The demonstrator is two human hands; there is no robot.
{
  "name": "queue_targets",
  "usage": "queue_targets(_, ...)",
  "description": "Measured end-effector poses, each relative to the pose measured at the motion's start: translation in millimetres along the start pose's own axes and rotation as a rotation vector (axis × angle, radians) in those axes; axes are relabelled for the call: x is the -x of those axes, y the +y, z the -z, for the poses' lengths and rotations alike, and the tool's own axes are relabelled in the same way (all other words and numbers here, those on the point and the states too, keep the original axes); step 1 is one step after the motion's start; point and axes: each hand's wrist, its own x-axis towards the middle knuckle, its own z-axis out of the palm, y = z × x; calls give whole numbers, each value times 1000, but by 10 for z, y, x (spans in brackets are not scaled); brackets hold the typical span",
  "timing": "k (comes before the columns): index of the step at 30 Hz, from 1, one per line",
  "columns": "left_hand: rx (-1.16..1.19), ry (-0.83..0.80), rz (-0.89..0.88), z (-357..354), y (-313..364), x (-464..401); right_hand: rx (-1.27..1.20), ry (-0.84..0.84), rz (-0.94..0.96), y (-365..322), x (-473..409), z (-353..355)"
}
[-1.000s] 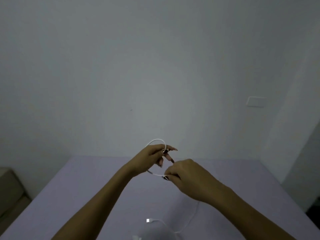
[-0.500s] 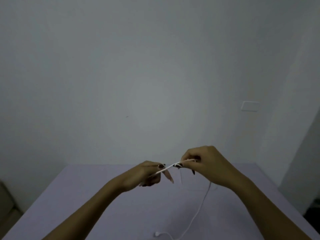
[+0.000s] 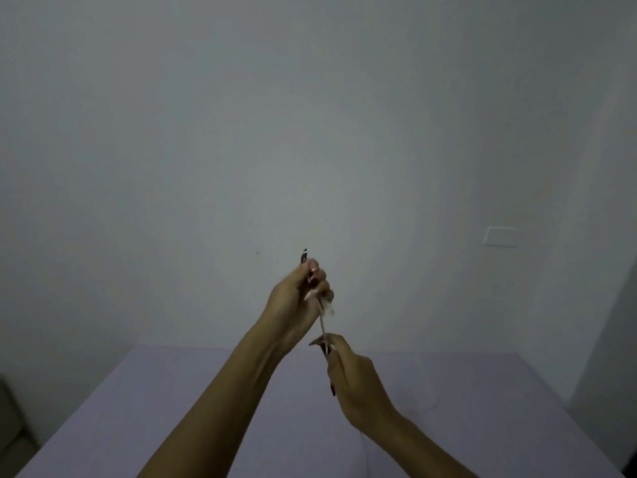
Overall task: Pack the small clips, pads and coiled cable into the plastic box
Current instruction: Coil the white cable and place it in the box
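My left hand (image 3: 298, 298) is raised in front of the wall, its fingers curled round the gathered turns of a thin white cable (image 3: 323, 320). A short taut stretch of the cable runs down from it to my right hand (image 3: 351, 381), which pinches the cable between thumb and fingertips just below and to the right. The rest of the cable is hidden behind my right hand. A faint clear plastic box (image 3: 429, 384) stands on the table behind my right hand. No clips or pads are in view.
A lilac table (image 3: 172, 408) fills the lower part of the view, set against a plain white wall. A wall switch plate (image 3: 501, 237) is at the right. A beige piece of furniture (image 3: 13, 426) shows at the left edge.
My left hand has risen and turned upright with the cable turns in it. My right hand has dropped below it, still pinching the cable. The camera has tilted upward.
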Motion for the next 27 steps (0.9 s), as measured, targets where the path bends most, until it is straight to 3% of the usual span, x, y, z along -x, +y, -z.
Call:
queue_targets(3, -462, 102, -163, 35, 36, -148, 129, -38, 0, -171, 3, -57)
queue_targets(7, -1156, -5, -251, 235, 41, -40, 359, -18, 4, -395, -107, 283)
queue_targets(10, -1520, -140, -219, 304, 30, 145, 488, -76, -33, -544, -200, 648)
queue_targets(12, -1593, -187, -127, 295, -6, 286, 467, -112, -56, -614, -235, 894)
queue_targets(14, -1412, -200, 10, 240, -16, 428, 416, -159, -31, -636, -267, 1097)
queue_targets(17, -814, -291, 224, 107, 17, 587, 191, -234, 55, -605, -309, 1260)
queue_targets(21, -95, -462, 365, 23, -7, 628, -96, -120, 166, -490, -343, 1176)
queue_targets(24, 224, -489, 340, -40, 6, 608, -152, 102, 187, -351, -281, 911)
queue_targets(27, 330, -378, 191, -129, 79, 511, -55, 210, 155, -194, -156, 573)
